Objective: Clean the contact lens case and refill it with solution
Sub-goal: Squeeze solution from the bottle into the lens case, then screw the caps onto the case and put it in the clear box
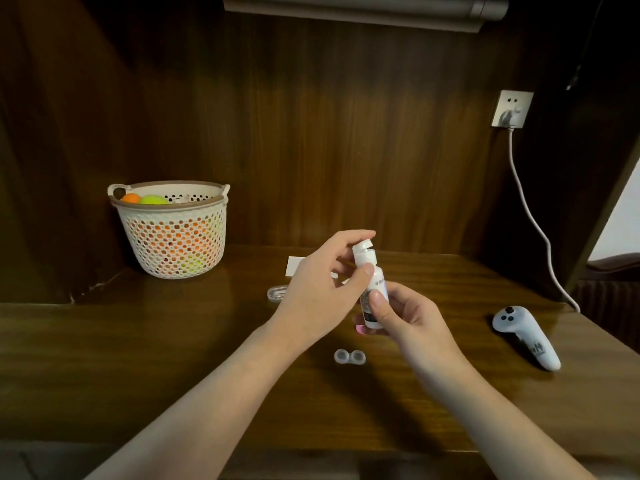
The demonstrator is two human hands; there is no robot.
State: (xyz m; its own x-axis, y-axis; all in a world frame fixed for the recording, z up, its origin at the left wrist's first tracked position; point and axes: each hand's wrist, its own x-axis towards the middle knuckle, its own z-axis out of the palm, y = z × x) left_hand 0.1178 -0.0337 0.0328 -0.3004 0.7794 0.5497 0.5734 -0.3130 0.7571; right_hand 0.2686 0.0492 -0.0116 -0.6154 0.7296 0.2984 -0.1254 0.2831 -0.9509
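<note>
The right hand (401, 317) is gripping the small white plastic solution bottle (372, 289) upright while the left hand (322, 285) is pinching its flip cap (362, 244) open; best to steady the body, then tip the nozzle over the clear twin-cup lens case (349, 357) lying uncapped just below, toward the surface's (173, 358) near edge

Solution bottle (373, 289) upright above wooden desk (173, 341), gripped low by right hand (401, 320). Left hand (322, 289) at flip cap (362, 245), cap hinged open, thumb on bottle neck. Lens case (349, 357), both wells uncapped, lies on desk just below bottle. Perforated basket (173, 233) far left of bottle; white controller (526, 337) to right.
</note>
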